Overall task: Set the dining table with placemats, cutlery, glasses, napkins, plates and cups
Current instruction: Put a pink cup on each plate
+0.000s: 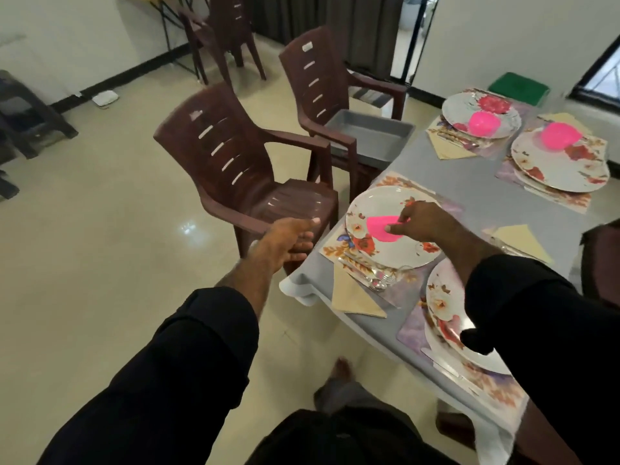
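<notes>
Off the desk's left edge, the left hand (288, 241) hangs over the floor by a brown chair (248, 169), fingers loose, holding nothing. Near the desk's (469, 182) left corner, the right hand (417, 221) pinches a pink cup (380, 228) on a floral plate (392, 226). Cutlery (369, 271) and a folded napkin (354, 295) lie just beside that plate.

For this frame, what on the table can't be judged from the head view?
- Nearest plate: whether it carries a cup, right sleeve covers its middle.
- Glasses: none clearly identifiable, far end blurred.
- Cutlery beside the plate: piece count, too small.
- Pink cup: exact grip, right hand covers its rim.
</notes>
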Demonstrator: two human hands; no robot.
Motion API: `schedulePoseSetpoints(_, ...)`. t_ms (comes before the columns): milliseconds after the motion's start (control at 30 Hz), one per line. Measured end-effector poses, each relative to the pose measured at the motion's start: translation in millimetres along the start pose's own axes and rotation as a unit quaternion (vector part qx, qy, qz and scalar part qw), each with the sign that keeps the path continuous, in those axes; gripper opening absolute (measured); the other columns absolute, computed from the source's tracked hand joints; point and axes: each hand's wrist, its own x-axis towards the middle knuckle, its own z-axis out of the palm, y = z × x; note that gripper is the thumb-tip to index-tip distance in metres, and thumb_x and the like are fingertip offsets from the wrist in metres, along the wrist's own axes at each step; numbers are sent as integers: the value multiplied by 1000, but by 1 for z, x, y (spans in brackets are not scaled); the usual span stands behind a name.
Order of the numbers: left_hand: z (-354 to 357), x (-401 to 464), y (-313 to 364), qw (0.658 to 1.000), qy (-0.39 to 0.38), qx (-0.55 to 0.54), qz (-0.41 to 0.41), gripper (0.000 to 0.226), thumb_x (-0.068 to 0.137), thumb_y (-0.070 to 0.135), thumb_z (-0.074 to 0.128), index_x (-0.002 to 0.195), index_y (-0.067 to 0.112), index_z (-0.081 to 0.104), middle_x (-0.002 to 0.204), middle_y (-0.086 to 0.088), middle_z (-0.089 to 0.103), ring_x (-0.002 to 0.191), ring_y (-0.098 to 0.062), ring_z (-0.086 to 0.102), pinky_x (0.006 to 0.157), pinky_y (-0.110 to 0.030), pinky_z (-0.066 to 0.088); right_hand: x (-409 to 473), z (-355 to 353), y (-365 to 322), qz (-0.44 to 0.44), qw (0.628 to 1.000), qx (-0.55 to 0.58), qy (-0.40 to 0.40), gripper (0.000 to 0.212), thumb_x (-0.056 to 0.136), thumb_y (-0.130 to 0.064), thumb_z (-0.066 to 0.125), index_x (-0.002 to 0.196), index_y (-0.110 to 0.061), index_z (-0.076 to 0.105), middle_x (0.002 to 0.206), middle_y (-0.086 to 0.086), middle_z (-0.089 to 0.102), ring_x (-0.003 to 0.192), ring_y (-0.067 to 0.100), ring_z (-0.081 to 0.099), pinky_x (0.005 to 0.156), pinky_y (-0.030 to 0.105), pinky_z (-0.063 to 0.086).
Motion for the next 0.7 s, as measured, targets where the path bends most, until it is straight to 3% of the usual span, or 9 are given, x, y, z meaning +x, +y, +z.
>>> schedulePoseSetpoints(167,26,59,17,991,-82,102,-16,35,93,39,80,117,16,69,120,-10,71,111,-27,70,102,-51,58,44,29,46,68,995,-32,-62,60,83,-65,77,105,-9,77,82,-3,66,83,21,65,75,31,51)
schedulePoseSetpoints(267,32,90,34,982,-112,149,-26,30,95,36,79,114,14,72,117,-9,73,108,-26,70,99,-48,59,68,48,67,88,990,-60,-94,61,77,-68,80,98,-10,79,82,0,67,81,21,64,73,31,47)
schedulePoseSetpoints(367,33,117,54,982,-118,149,-20,29,97,36,78,114,13,73,111,-6,75,100,-21,72,83,-39,60,86,58,73,114,984,-69,-119,62,69,-67,86,96,-12,74,78,-4,60,75,18,60,73,33,50)
schedulePoseSetpoints(533,41,172,73,984,-126,119,-33,42,88,44,84,116,14,74,111,-8,74,97,-22,69,78,-40,57,98,68,80,150,961,-127,-192,82,44,-62,88,112,-20,69,98,-2,61,95,24,63,92,44,59)
schedulePoseSetpoints(633,59,202,84,970,-177,161,-39,49,87,47,84,119,12,74,111,-8,76,95,-21,71,80,-40,58,92,68,67,177,948,-110,-243,96,47,-50,95,131,-17,64,114,0,67,104,24,66,97,44,57)
schedulePoseSetpoints(700,72,217,93,958,-215,187,-36,46,91,47,81,120,13,72,115,-6,76,101,-22,73,80,-38,58,90,63,57,202,942,-98,-250,96,51,-47,97,136,-16,62,107,-3,67,98,22,65,95,42,58)
